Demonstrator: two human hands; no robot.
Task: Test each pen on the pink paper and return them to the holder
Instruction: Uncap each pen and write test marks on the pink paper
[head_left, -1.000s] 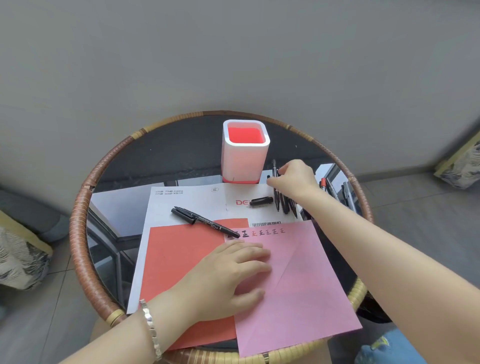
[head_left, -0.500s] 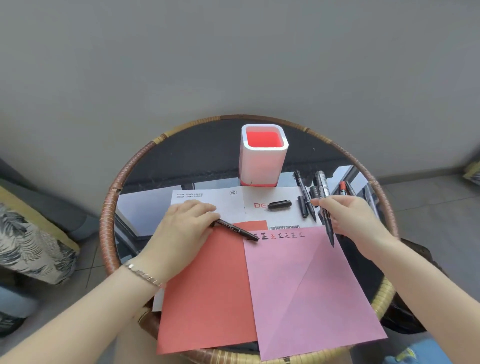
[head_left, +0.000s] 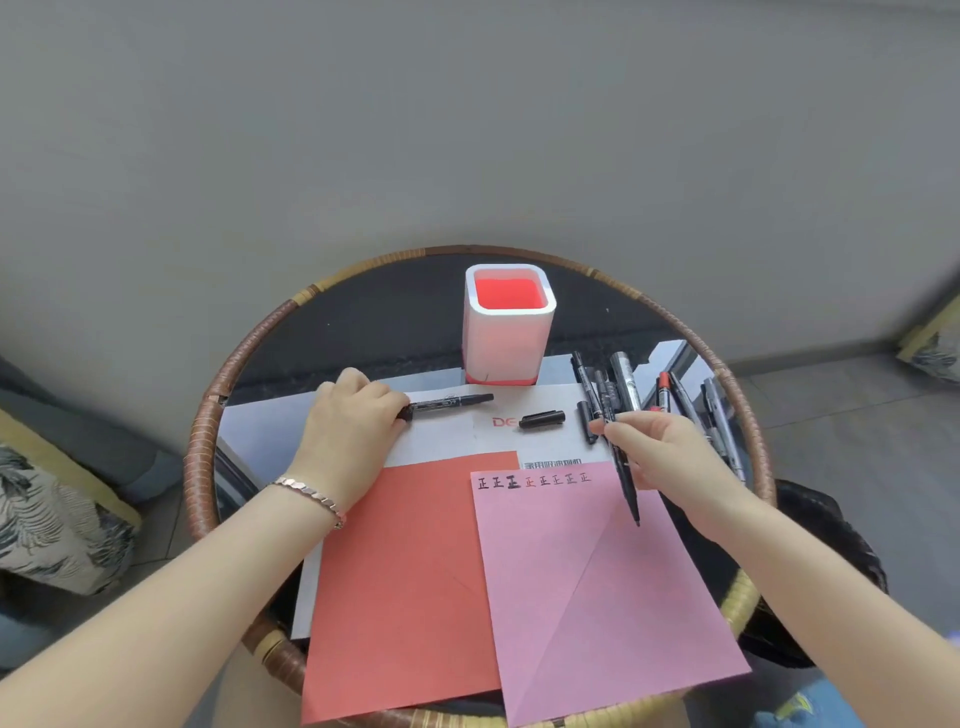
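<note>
The pink paper (head_left: 597, 587) lies at the front right of the table, with a row of written marks along its top edge. My left hand (head_left: 353, 426) grips a black marker (head_left: 452, 402) by its end; the marker points right above the white sheet. My right hand (head_left: 660, 447) pinches a thin black pen (head_left: 626, 483), its tip down over the pink paper's right edge. A white holder (head_left: 506, 343) with a red inside stands at the back. A loose black cap (head_left: 542, 419) lies on the white sheet. Several more pens (head_left: 623, 382) lie right of the holder.
A red paper (head_left: 405, 577) lies left of the pink one, both over a white printed sheet (head_left: 441, 431). The round glass table has a rattan rim (head_left: 202, 441). Patterned cushions (head_left: 47, 525) sit on the floor at left and far right.
My left hand lifted off the pink paper, took the black marker from the red paper's top edge and carried it back over the white sheet. My right hand drew a thin pen from the pile.
</note>
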